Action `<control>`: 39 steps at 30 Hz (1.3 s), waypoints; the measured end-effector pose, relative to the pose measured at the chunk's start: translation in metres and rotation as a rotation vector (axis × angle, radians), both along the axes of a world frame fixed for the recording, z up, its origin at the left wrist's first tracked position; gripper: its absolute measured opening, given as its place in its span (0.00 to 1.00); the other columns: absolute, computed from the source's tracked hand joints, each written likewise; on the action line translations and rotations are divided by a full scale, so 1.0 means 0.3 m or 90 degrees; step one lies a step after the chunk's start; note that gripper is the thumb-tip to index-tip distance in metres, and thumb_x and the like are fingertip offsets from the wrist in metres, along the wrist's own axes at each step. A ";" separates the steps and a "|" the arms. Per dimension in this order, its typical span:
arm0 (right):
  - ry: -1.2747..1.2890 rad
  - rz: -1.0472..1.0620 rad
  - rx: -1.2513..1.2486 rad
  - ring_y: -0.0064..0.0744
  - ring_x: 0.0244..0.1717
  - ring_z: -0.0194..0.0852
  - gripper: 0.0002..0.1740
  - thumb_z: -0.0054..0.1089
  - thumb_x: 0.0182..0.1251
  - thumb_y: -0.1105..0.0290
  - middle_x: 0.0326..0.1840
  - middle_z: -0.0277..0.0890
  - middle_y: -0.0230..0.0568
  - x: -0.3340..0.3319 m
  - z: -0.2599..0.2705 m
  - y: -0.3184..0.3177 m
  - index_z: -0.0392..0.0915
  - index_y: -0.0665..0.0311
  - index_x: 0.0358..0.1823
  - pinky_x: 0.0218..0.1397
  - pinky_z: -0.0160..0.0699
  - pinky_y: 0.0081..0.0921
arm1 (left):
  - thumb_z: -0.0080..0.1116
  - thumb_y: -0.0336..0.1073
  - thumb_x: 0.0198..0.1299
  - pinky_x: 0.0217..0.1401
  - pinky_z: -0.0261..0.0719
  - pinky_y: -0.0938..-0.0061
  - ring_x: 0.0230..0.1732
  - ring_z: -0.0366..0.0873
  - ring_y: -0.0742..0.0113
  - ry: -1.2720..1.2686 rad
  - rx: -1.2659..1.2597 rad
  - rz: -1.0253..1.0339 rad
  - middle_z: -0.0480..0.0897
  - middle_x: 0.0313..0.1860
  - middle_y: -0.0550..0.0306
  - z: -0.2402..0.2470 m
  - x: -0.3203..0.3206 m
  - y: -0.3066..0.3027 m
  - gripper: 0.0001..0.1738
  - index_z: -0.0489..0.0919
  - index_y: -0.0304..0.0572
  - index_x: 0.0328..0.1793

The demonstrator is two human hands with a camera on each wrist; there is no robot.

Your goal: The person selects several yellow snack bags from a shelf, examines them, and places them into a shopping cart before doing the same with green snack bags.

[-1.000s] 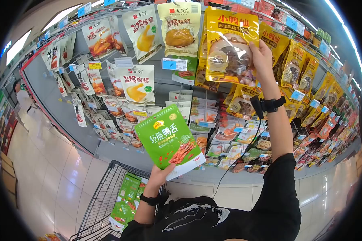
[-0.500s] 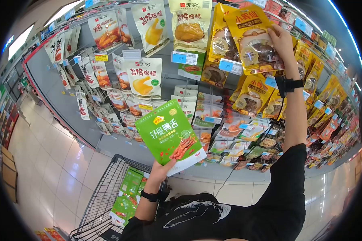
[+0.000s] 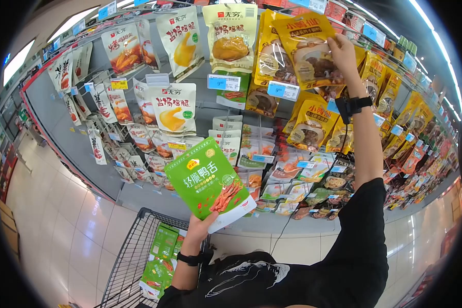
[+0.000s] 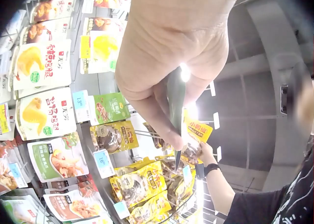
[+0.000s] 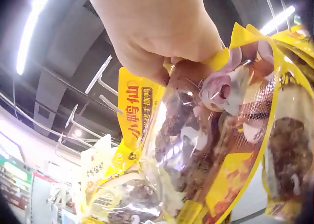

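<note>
My left hand [image 3: 202,226] grips the lower edge of a green snack pouch [image 3: 205,179], its printed front turned up to the head camera. In the left wrist view the pouch [image 4: 176,104] shows edge-on between thumb and fingers. At the upper right, my right hand [image 3: 345,55] pinches the right edge of a yellow snack bag [image 3: 310,54] with a clear window. This bag tilts beside and partly over another yellow bag [image 3: 273,51] on the rack. The right wrist view shows the held bag's dark contents [image 5: 181,131] close up.
Rows of white snack pouches [image 3: 175,110] hang on the rack left of the yellow bags. A blue price tag [image 3: 283,90] sits below the held yellow bag. At the lower left, a black wire shopping cart [image 3: 119,272] contains several green pouches [image 3: 159,272]. A thin cable [image 3: 304,200] trails from the right wrist.
The yellow bag in my right hand has tilted and shifted right, uncovering the bag behind it and a price tag. My left hand keeps its hold on the green pouch.
</note>
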State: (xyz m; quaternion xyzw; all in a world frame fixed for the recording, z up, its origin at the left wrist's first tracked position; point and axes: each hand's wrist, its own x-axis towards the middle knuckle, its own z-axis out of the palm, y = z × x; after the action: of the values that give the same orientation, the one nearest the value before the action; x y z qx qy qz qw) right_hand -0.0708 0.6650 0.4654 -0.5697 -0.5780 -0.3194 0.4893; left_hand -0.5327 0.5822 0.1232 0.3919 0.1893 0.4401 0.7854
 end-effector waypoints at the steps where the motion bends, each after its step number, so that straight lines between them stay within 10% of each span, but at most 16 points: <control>1: -0.002 -0.001 0.001 0.37 0.19 0.73 0.12 0.52 0.62 0.65 0.23 0.75 0.45 -0.010 -0.010 -0.001 0.74 0.68 0.38 0.26 0.69 0.28 | 0.51 0.22 0.57 0.33 0.83 0.67 0.35 0.81 0.58 -0.004 0.000 -0.011 0.77 0.46 0.45 -0.001 -0.001 0.000 0.21 0.64 0.29 0.58; 4: 0.295 0.159 -0.062 0.16 0.15 0.62 0.10 0.51 0.64 0.68 0.18 0.69 0.31 -0.088 -0.040 0.002 0.75 0.69 0.37 0.17 0.57 0.20 | 0.51 0.22 0.57 0.33 0.83 0.67 0.36 0.80 0.58 0.002 0.016 -0.017 0.77 0.46 0.45 -0.014 0.003 0.005 0.21 0.64 0.29 0.58; 11: 0.555 0.368 -0.079 0.17 0.19 0.62 0.09 0.49 0.65 0.69 0.24 0.71 0.31 -0.080 -0.164 0.115 0.73 0.68 0.38 0.20 0.59 0.19 | 0.51 0.22 0.56 0.34 0.85 0.57 0.42 0.79 0.51 0.004 0.027 -0.058 0.73 0.53 0.41 -0.050 0.005 0.011 0.25 0.61 0.30 0.61; 17: 0.577 0.375 -0.063 0.30 0.39 0.72 0.17 0.52 0.61 0.69 0.39 0.75 0.42 -0.136 -0.188 0.130 0.68 0.71 0.49 0.41 0.70 0.26 | 0.54 0.23 0.56 0.35 0.82 0.68 0.38 0.80 0.61 -0.004 -0.027 -0.004 0.76 0.48 0.47 -0.038 0.010 -0.001 0.22 0.66 0.31 0.57; 18: 0.447 0.200 0.013 0.35 0.49 0.70 0.24 0.55 0.60 0.67 0.48 0.72 0.48 -0.110 -0.192 0.146 0.64 0.71 0.56 0.52 0.67 0.29 | 0.55 0.24 0.56 0.35 0.81 0.69 0.37 0.79 0.62 0.011 -0.004 0.017 0.76 0.48 0.49 -0.075 0.013 0.012 0.22 0.66 0.31 0.57; 22: 0.215 0.225 0.172 0.39 0.65 0.55 0.31 0.55 0.59 0.73 0.63 0.57 0.52 -0.296 -0.245 -0.003 0.54 0.70 0.63 0.65 0.55 0.29 | 0.56 0.26 0.56 0.40 0.79 0.72 0.41 0.78 0.66 0.057 -0.008 0.031 0.77 0.47 0.52 -0.098 -0.006 0.017 0.21 0.68 0.32 0.57; 25: 0.113 0.280 0.009 0.32 0.55 0.68 0.20 0.49 0.63 0.76 0.53 0.69 0.43 -0.528 -0.444 -0.144 0.64 0.68 0.57 0.59 0.64 0.28 | 0.56 0.27 0.57 0.47 0.75 0.74 0.47 0.74 0.68 0.038 -0.023 -0.035 0.77 0.48 0.54 -0.055 -0.027 0.019 0.21 0.68 0.31 0.57; 29: 0.412 0.636 -0.446 0.22 0.44 0.72 0.21 0.50 0.64 0.77 0.48 0.74 0.39 -0.761 -0.775 -0.218 0.63 0.66 0.59 0.47 0.71 0.20 | 0.59 0.32 0.57 0.46 0.72 0.78 0.44 0.72 0.74 0.133 0.143 -0.010 0.78 0.46 0.58 -0.109 -0.002 0.055 0.20 0.71 0.34 0.55; 34: 0.563 0.608 -0.619 0.14 0.40 0.71 0.18 0.50 0.64 0.78 0.44 0.76 0.33 -0.763 -0.921 -0.157 0.66 0.69 0.56 0.42 0.69 0.13 | 0.61 0.30 0.54 0.54 0.68 0.76 0.49 0.70 0.74 0.205 0.111 -0.099 0.77 0.48 0.60 -0.095 0.034 0.132 0.22 0.72 0.34 0.56; 39: 0.565 0.544 -0.600 0.13 0.39 0.72 0.13 0.49 0.65 0.78 0.43 0.77 0.33 -0.688 -0.883 -0.066 0.70 0.70 0.51 0.41 0.69 0.12 | 0.54 0.35 0.60 0.33 0.74 0.83 0.35 0.75 0.79 0.220 0.020 -0.068 0.80 0.36 0.61 -0.088 0.079 0.256 0.13 0.77 0.37 0.49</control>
State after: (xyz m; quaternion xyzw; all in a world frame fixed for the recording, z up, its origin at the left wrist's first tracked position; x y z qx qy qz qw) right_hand -0.2773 0.6451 0.2005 -0.5198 -0.5725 0.4347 0.4617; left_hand -0.5091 0.6590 0.0969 0.4836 0.2932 0.3268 0.7572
